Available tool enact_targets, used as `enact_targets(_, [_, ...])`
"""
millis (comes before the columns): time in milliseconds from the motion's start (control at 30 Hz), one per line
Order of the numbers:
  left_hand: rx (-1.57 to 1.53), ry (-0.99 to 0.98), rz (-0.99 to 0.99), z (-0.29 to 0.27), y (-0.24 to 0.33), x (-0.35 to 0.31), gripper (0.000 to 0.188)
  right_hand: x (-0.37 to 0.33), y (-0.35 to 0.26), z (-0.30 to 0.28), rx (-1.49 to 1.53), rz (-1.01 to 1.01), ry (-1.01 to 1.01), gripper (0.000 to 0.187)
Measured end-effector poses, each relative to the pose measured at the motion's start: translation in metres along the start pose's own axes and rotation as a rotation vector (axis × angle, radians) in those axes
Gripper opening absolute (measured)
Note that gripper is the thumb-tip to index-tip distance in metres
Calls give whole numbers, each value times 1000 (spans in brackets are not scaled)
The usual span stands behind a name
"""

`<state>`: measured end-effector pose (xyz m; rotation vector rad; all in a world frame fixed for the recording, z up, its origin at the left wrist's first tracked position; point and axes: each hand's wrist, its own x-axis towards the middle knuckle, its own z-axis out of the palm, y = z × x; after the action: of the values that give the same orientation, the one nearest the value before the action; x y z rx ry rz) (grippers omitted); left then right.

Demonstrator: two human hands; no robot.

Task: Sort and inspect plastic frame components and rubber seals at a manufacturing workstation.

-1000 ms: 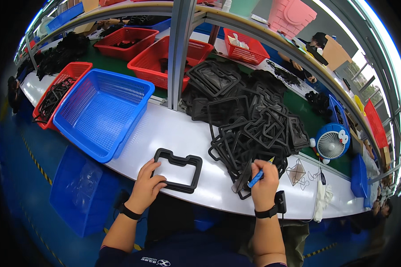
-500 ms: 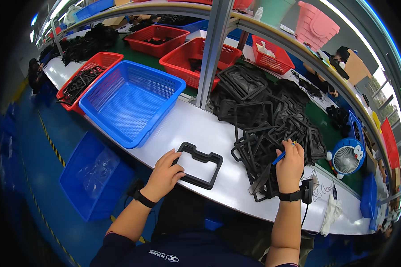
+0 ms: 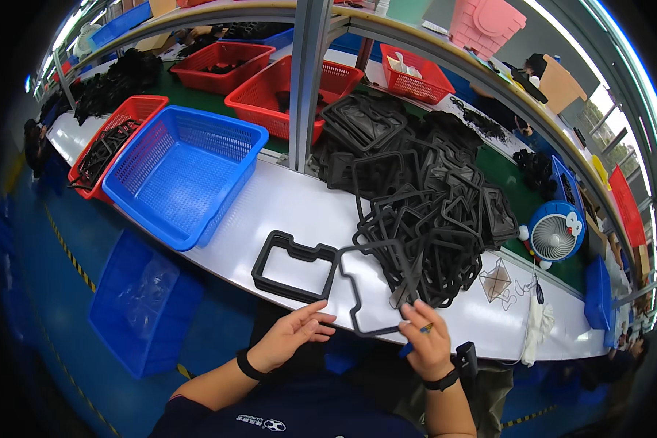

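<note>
My left hand (image 3: 293, 337) is open, its fingers stretched out, and it appears to hold nothing. Just beyond its fingertips a neat stack of black notched frames (image 3: 290, 293) lies near the table's front edge. My right hand (image 3: 426, 340) grips a single thin black frame (image 3: 355, 290) by its near right corner, with the frame spread out to the right of the stack. A slim blue tool (image 3: 406, 350) is also tucked in that hand; most of it is hidden by the fingers. A large tangled pile of black frames (image 3: 445, 212) lies beyond the right hand.
A blue basket (image 3: 182, 175) stands on the table at left, beside a red basket (image 3: 153, 109) of black parts. A metal post (image 3: 304, 87) rises behind the table. At right are a blue fan (image 3: 555, 232) and a white cloth (image 3: 538, 328). A blue bin (image 3: 139, 306) is below left.
My right hand has come back from the pile toward me, bringing a single black frame. My left hand has let go of the stack and drawn nearer. The whole view has shifted slightly.
</note>
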<state>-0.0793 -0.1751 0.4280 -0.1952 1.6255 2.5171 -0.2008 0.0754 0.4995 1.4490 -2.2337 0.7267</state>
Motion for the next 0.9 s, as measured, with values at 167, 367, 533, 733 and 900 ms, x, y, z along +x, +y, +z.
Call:
enact_targets(167, [-374, -56, -134, 10, -19, 11, 59, -52, 8, 22, 146, 121, -288, 32])
enact_targets(367, [-334, -109, -279, 21, -29, 18, 56, -70, 13, 27, 194, 265, -264, 24])
enact_targets(533, [-215, -74, -189, 28, -32, 18, 57, -75, 11, 26, 97, 210, -178, 29])
enact_targets(733, [40, -267, -79, 35, -33, 9, 56, -63, -15, -30, 330, 609, 465, 27])
enact_targets(900, [-325, -430, -185, 45, -45, 3, 66, -31, -39, -41, -69, 346, 223, 39])
